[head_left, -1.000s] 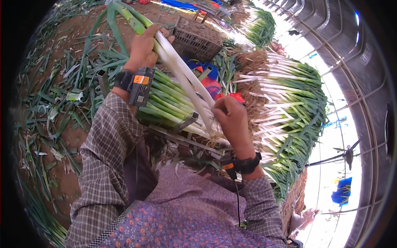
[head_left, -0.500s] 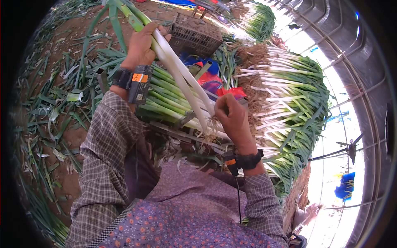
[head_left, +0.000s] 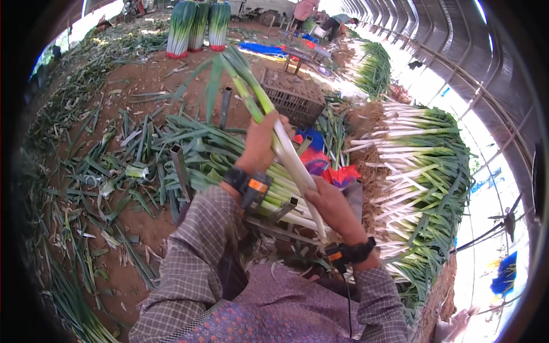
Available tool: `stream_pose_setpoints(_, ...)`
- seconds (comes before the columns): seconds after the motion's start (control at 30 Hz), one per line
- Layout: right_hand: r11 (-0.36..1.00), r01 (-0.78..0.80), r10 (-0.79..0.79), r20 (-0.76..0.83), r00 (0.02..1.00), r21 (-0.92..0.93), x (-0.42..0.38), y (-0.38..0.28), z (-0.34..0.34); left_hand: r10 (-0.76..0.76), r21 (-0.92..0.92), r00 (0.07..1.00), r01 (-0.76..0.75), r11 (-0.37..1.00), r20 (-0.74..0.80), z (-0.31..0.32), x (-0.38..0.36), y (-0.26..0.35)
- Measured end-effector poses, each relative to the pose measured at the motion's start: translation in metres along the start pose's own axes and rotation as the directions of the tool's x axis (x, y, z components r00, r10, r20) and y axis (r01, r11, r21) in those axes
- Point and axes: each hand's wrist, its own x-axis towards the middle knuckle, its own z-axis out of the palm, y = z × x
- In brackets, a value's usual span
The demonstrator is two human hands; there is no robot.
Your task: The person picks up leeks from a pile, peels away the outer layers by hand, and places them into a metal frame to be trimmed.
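Observation:
My left hand (head_left: 261, 143) is closed round two long green onions (head_left: 293, 160), just where white stalk turns to green. Their leaves point up and away, while the root ends slant down toward my lap. Lower down, the fingers of my right hand (head_left: 334, 207) close on the white part of the stalks; its fingertips are partly hidden. Under both hands, more green onions (head_left: 286, 188) lie across a low metal frame (head_left: 283, 210) with upright posts.
At right lies a long row of green onions (head_left: 409, 166), roots inward. A plastic crate (head_left: 293, 94) sits ahead, with bundled green onions (head_left: 197, 28) standing farther off. Cut leaves (head_left: 123, 166) litter the soil at left. Two people (head_left: 305, 11) are in the distance.
The view has tilted up, showing more of the far ground. My right hand has gone from a pinch beside the root ends to a hold on the white stalks. My left hand keeps its grip.

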Motion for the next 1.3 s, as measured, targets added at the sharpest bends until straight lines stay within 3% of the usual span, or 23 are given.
stream_pose_setpoints(0.07,1.0,-0.013,0.013,0.045,0.999,0.011,0.003,0.014,0.008,-0.018,-0.034,0.999,0.019,0.999,0.042,0.003,-0.005,-0.001)
stream_pose_setpoints(0.17,0.999,-0.046,0.046,-0.03,0.998,0.023,-0.013,0.008,0.001,-0.063,-0.057,0.994,0.068,0.996,0.09,0.008,-0.01,0.002)
stream_pose_setpoints(0.27,0.976,-0.123,0.125,-0.001,0.992,-0.18,-0.03,0.006,-0.011,-0.061,-0.051,0.987,0.07,0.996,0.149,0.01,-0.011,-0.003)
stream_pose_setpoints(0.37,0.969,-0.111,0.1,-0.06,0.993,-0.219,-0.052,0.021,-0.011,-0.113,-0.159,0.991,0.123,0.98,0.067,0.024,-0.022,0.005)
stream_pose_setpoints(0.47,0.977,-0.042,0.067,0.114,0.991,-0.209,-0.063,0.033,-0.011,-0.115,-0.31,0.955,0.201,0.929,0.275,-0.002,-0.008,-0.014)
stream_pose_setpoints(0.57,0.945,-0.01,-0.042,0.153,0.987,0.327,-0.06,0.031,0.009,-0.178,-0.352,0.92,0.305,0.885,0.35,-0.003,-0.013,-0.019)
stream_pose_setpoints(0.67,0.777,-0.432,0.207,0.462,0.862,0.458,-0.059,0.014,0.0,-0.163,-0.348,0.831,0.39,0.852,0.532,-0.016,-0.005,-0.032)
stream_pose_setpoints(0.73,0.983,-0.146,0.118,0.227,0.967,0.109,-0.062,0.033,-0.002,-0.214,-0.297,0.935,0.298,0.907,0.283,0.003,-0.011,-0.025)
stream_pose_setpoints(0.77,0.994,-0.026,0.039,0.127,0.991,-0.106,-0.068,0.043,-0.006,-0.23,-0.262,0.962,0.262,0.929,0.146,0.01,-0.015,-0.025)
stream_pose_setpoints(0.87,0.798,-0.123,0.173,0.03,0.984,-0.59,-0.084,0.052,-0.046,-0.307,-0.213,0.951,0.291,0.933,-0.045,-0.003,-0.003,-0.027)
stream_pose_setpoints(0.9,0.749,-0.088,0.137,0.024,0.99,-0.657,-0.09,0.049,-0.059,-0.303,-0.137,0.949,0.29,0.947,-0.088,-0.024,0.008,-0.039)
stream_pose_setpoints(0.97,0.631,-0.021,0.068,0.029,0.997,-0.775,-0.103,0.041,-0.085,-0.35,-0.15,0.926,0.329,0.932,-0.142,-0.03,0.006,-0.039)
stream_pose_setpoints(1.1,0.614,-0.026,0.069,0.021,0.997,-0.789,-0.118,0.056,-0.112,-0.358,-0.166,0.874,0.319,0.933,-0.329,-0.062,0.023,-0.053)
stream_pose_setpoints(1.2,0.623,-0.041,0.092,0.021,0.996,-0.781,-0.119,0.068,-0.116,-0.356,-0.214,0.898,0.306,0.928,-0.26,-0.104,0.049,-0.067)
stream_pose_setpoints(1.23,0.637,-0.115,0.2,0.02,0.98,-0.762,-0.116,0.074,-0.117,-0.284,-0.194,0.901,0.23,0.954,-0.327,-0.106,0.055,-0.065)
stream_pose_setpoints(1.3,0.681,-0.087,0.093,-0.031,0.995,-0.727,-0.107,0.096,-0.115,-0.201,-0.18,0.899,0.14,0.974,-0.389,-0.116,0.07,-0.044)
